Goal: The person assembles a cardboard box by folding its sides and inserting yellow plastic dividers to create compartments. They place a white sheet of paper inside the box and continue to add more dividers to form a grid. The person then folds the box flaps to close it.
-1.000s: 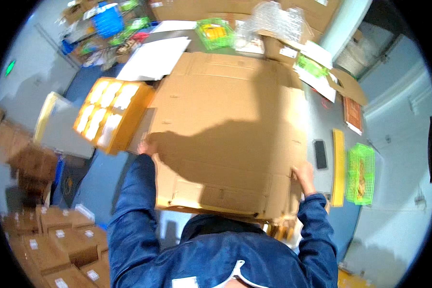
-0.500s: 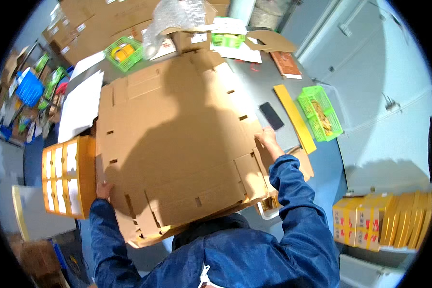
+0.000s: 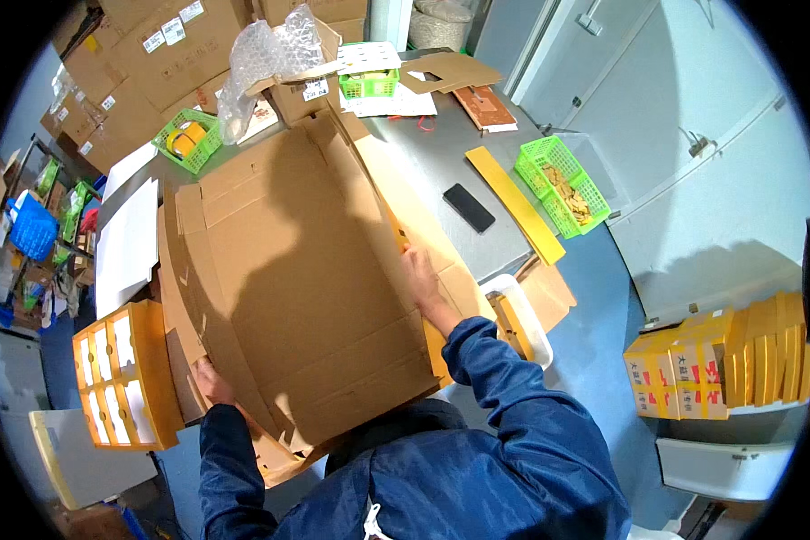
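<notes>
A large brown cardboard sheet (image 3: 319,261) lies in front of me, with its left and right side flaps folded upward. My left hand (image 3: 211,382) is closed around the left flap near the front corner. On the opposite side my right hand (image 3: 423,283) grips the right flap, its fingers wrapped over the edge. Under the sheet, yellow-faced cardboard (image 3: 441,261) shows along the right side. A shadow falls across the middle of the sheet.
An orange drawer box (image 3: 157,387) stands left of the sheet. To the right are a black phone (image 3: 469,208), a yellow strip (image 3: 513,202), a green basket (image 3: 567,193) of small yellow pieces and a white bin (image 3: 533,328). Bubble wrap (image 3: 265,67) and another green basket (image 3: 175,157) sit behind.
The sheet's side flaps, flat before, have been bent up. My right hand has moved inward to the left with its flap; my left hand has shifted slightly toward me.
</notes>
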The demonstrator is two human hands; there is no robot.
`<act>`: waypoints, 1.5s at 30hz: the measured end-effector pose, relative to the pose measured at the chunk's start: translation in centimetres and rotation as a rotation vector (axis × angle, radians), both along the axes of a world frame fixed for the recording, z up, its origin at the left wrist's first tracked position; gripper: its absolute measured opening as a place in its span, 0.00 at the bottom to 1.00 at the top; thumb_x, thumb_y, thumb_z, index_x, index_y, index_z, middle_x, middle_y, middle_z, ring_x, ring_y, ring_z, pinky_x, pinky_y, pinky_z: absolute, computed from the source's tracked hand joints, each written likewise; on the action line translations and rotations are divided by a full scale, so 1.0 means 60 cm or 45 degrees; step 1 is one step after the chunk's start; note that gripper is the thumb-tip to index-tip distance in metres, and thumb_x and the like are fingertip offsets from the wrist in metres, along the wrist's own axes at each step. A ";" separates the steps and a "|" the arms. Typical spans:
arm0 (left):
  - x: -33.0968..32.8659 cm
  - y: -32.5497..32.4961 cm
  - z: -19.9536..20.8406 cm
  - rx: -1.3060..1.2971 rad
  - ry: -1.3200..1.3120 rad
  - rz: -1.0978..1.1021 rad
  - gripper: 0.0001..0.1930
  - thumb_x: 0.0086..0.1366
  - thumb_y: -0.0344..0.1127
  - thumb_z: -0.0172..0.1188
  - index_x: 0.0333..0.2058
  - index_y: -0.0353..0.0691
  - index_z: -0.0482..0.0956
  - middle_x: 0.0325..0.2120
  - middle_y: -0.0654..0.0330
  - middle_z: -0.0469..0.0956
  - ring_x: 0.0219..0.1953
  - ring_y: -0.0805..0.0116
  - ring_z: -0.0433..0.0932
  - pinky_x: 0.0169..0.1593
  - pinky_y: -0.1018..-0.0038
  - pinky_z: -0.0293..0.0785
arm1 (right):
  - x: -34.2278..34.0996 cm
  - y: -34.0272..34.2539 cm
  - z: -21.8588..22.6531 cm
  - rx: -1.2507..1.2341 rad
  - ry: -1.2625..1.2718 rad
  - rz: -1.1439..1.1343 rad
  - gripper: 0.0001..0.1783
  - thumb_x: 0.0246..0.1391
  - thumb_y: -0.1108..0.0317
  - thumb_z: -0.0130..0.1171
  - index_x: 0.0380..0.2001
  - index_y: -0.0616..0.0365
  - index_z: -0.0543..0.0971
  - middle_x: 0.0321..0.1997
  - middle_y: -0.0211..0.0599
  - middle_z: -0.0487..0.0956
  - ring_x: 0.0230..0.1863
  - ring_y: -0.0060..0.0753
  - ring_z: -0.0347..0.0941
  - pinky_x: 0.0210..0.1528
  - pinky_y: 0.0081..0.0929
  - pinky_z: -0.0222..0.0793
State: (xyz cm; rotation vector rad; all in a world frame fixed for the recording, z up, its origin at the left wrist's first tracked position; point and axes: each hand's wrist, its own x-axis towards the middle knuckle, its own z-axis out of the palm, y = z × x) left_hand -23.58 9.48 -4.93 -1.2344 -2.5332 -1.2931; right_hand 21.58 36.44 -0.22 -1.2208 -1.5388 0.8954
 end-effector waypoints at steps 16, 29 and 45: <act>0.054 0.094 0.112 -0.458 -0.498 -0.314 0.27 0.53 0.44 0.66 0.45 0.33 0.67 0.33 0.52 0.76 0.39 0.59 0.77 0.42 0.64 0.74 | -0.016 0.079 0.035 -0.475 -1.020 0.624 0.28 0.41 0.54 0.68 0.40 0.65 0.75 0.37 0.48 0.79 0.39 0.42 0.76 0.42 0.37 0.70; 0.136 0.007 0.110 -0.488 0.356 -0.401 0.22 0.54 0.25 0.54 0.50 0.45 0.74 0.60 0.38 0.54 0.54 0.43 0.66 0.56 0.60 0.65 | 0.063 -0.082 0.076 0.378 -0.775 0.731 0.23 0.50 0.79 0.52 0.52 0.57 0.71 0.66 0.59 0.53 0.65 0.60 0.51 0.62 0.39 0.58; 0.111 -0.127 0.180 -1.007 1.148 -1.203 0.28 0.59 0.27 0.47 0.61 0.46 0.60 0.65 0.57 0.52 0.55 0.56 0.64 0.61 0.62 0.58 | 0.168 -0.115 0.120 0.819 -1.709 1.515 0.36 0.50 0.71 0.46 0.65 0.48 0.55 0.71 0.33 0.50 0.72 0.36 0.41 0.72 0.42 0.32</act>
